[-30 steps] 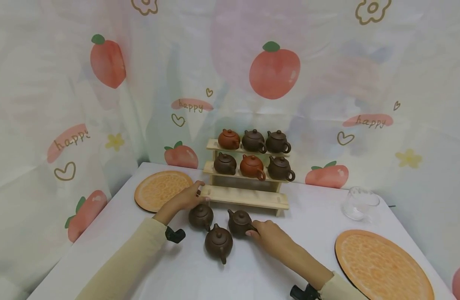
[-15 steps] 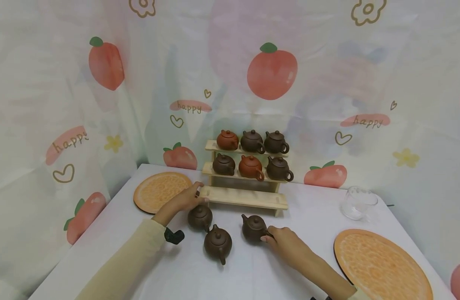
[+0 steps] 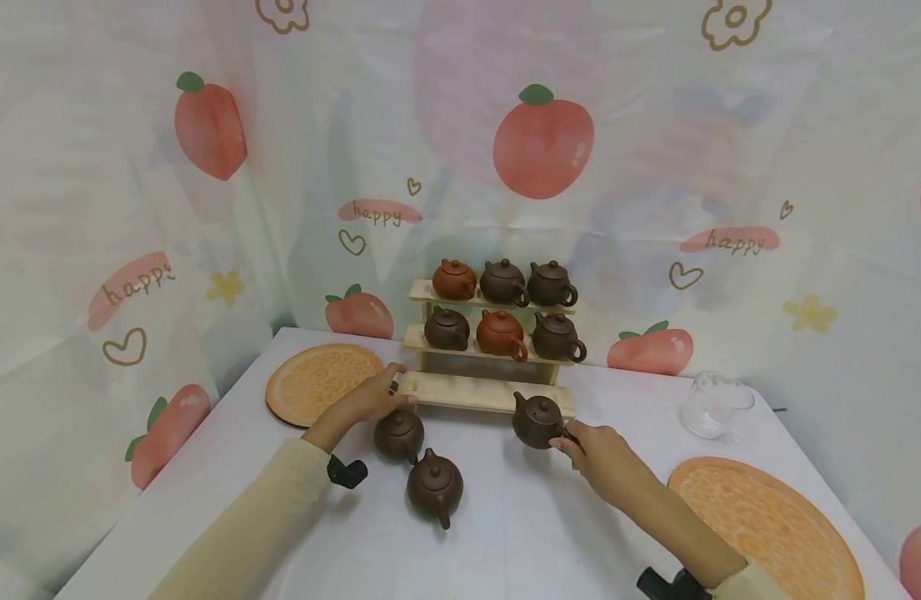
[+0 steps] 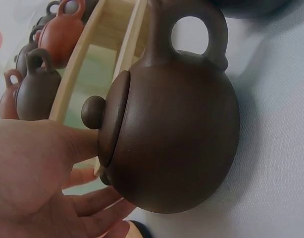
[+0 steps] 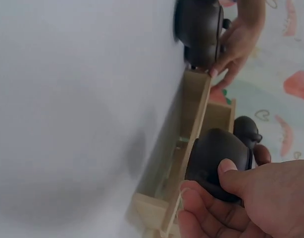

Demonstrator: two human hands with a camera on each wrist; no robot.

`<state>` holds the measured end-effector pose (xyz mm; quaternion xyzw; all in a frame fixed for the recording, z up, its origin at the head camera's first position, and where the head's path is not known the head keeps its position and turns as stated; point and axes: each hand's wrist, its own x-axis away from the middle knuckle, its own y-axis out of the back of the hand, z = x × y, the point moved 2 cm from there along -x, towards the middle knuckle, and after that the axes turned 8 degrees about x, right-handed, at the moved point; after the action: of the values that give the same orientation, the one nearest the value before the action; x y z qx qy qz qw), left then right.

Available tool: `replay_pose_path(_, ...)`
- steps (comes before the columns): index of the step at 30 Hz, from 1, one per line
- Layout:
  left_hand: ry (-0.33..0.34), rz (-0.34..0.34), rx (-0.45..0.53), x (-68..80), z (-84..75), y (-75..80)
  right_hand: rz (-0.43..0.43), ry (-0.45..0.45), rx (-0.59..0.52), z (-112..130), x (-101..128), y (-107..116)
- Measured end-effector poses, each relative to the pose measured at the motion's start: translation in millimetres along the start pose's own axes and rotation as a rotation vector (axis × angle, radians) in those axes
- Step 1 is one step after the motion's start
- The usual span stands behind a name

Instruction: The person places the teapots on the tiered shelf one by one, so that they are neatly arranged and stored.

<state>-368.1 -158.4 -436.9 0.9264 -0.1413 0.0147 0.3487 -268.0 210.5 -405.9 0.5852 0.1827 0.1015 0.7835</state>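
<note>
At the centre of the head view a three-tier wooden rack (image 3: 490,392) stands on the white table (image 3: 505,542), its lowest shelf bare. Over the last second the dark brown teapot (image 3: 538,419) has travelled from lower centre, beside two other teapots (image 3: 434,485), up and rightward to the bottom shelf's right end. The right hand (image 3: 598,454) pinches it by the handle, fingers curled. The left hand (image 3: 370,398) stays at the shelf's left end, fingers resting there, just above a third teapot (image 3: 399,433).
</note>
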Motion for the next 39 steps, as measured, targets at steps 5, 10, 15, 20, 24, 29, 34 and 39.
replay_pose_path(5, 0.003, 0.002, 0.001, 0.0, 0.6, -0.3, -0.042, 0.023, 0.017, -7, -8, 10)
replay_pose_path(10, 0.004, 0.001, -0.001, 0.0, 0.2, -0.4, -0.056, 0.006, 0.024, -15, -14, 12)
replay_pose_path(15, 0.002, 0.003, 0.008, 0.2, -1.1, 0.1, -0.063, -0.026, 0.026, -22, -17, 11)
replay_pose_path(20, -0.001, 0.004, 0.004, 0.8, -1.5, 1.5, -0.057, -0.061, 0.028, -30, -23, 11)
replay_pose_path(24, -0.001, 0.006, -0.007, -0.4, 0.4, 1.9, -0.044, -0.069, 0.040, -35, -28, 10)
replay_pose_path(29, 0.006, 0.005, -0.009, -1.2, 1.6, 1.7, -0.043, -0.054, 0.042, -36, -34, 10)
replay_pose_path(34, 0.010, 0.004, -0.010, -1.0, 1.1, 1.2, -0.019, -0.062, 0.038, -35, -39, 10)
replay_pose_path(39, 0.009, 0.006, -0.015, -1.1, 0.6, 0.9, 0.010, -0.077, 0.038, -35, -42, 10)
